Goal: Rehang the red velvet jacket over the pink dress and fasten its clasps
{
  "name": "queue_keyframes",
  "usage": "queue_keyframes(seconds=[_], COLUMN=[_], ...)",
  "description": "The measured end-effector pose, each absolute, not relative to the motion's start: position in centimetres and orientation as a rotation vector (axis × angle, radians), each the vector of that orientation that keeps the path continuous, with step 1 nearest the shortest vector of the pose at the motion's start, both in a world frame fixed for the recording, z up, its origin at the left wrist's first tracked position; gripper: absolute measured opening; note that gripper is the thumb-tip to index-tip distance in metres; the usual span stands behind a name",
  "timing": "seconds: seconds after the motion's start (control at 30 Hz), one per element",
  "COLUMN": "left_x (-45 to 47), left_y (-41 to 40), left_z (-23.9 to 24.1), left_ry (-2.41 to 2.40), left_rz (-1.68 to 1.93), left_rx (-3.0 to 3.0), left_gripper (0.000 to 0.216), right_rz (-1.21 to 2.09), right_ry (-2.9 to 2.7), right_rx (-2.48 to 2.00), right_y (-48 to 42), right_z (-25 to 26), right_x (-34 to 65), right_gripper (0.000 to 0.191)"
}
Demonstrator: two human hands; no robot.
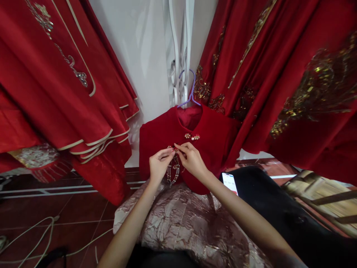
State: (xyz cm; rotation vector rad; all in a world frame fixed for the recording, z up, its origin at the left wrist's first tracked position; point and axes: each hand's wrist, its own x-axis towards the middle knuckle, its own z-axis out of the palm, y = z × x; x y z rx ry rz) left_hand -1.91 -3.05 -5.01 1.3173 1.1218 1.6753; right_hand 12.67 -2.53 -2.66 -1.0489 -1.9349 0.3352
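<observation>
Pinching beadwork (pixel 177 169): left hand (pixel 159 163), right hand (pixel 192 159) | narrow gap between red jacket (pixel 158 136), left gown (pixel 83 108)

The left arm (pixel 132 223) and the right arm (pixel 245 219) are bare and reach forward. They lean in toward each other. The left hand (pixel 161 163) and the right hand (pixel 192 159) nearly touch. Each one pinches with its thumb and pointing finger, and the other fingers curl in. Both wrists bend a little.

White wall (pixel 147 74), dark red tiled floor (pixel 79 204)
</observation>
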Motion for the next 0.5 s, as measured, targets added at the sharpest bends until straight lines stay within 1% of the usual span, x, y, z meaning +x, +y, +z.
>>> queue_keyframes(seconds=[0.13,0.3,0.4,0.5], left_x=[-1.97,-2.27,-2.37,-2.1], left_y=[-3.03,-2.88,-2.89,-3.4], left_z=[-5.02,-4.96,-4.99,-5.51], left_ry=[1.142,1.199,1.214,1.257], left_rz=[1.661,1.598,1.568,1.682], left_rx=[1.344,1.414,1.477,1.463], left_gripper=[0.028,0.024,0.021,0.019], right_rz=[0.407,0.348,0.381,0.484], right_ry=[-1.876,-1.825,-1.81,-1.792], right_rx=[-0.989,-1.009,-0.974,-0.911], right_y=[-2.52,-2.33,-2.43,-3.01], right_z=[-2.87,-2.98,-3.06,-3.34], right_x=[12.53,12.23,12.24,12.83], right_gripper=[0.036,0.028,0.027,0.03])
